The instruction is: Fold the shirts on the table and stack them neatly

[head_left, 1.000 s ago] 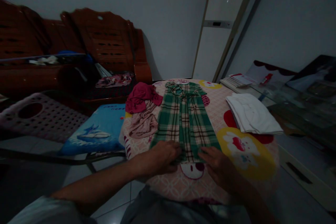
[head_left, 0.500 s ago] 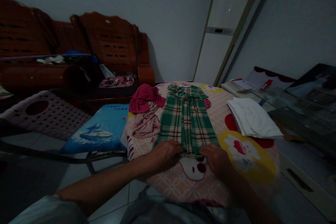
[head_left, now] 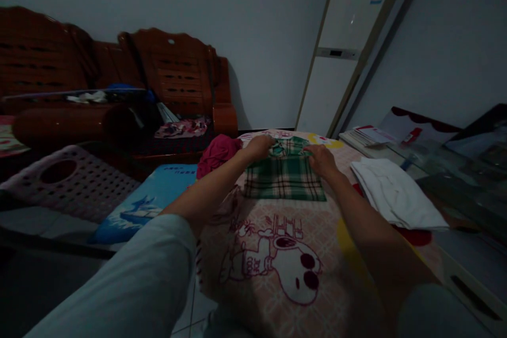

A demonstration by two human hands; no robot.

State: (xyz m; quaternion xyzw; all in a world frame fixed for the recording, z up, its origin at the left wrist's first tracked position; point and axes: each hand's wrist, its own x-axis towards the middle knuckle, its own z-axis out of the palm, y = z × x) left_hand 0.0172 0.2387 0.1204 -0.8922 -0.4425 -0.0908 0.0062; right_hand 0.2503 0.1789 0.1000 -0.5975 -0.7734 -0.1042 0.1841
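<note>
A green plaid garment [head_left: 284,178] lies folded in half on a round table covered with a pink cartoon-print cloth [head_left: 273,253]. My left hand [head_left: 260,145] grips the garment's far left corner with closed fingers. My right hand [head_left: 320,160] holds the far right corner the same way. Both arms reach across the table. A crumpled magenta cloth [head_left: 217,153] sits just left of my left forearm, which hides part of it.
A folded white cloth [head_left: 396,198] lies at the table's right. A blue cushion with a whale print [head_left: 147,202] and a pink perforated stool [head_left: 67,182] stand to the left. A wooden sofa [head_left: 174,84] lines the far wall. A glass table with papers [head_left: 447,153] is on the right.
Both hands took hold of the garment's near hem and carried it to the far end, folding the garment in half. The camera leaned forward over the table.
</note>
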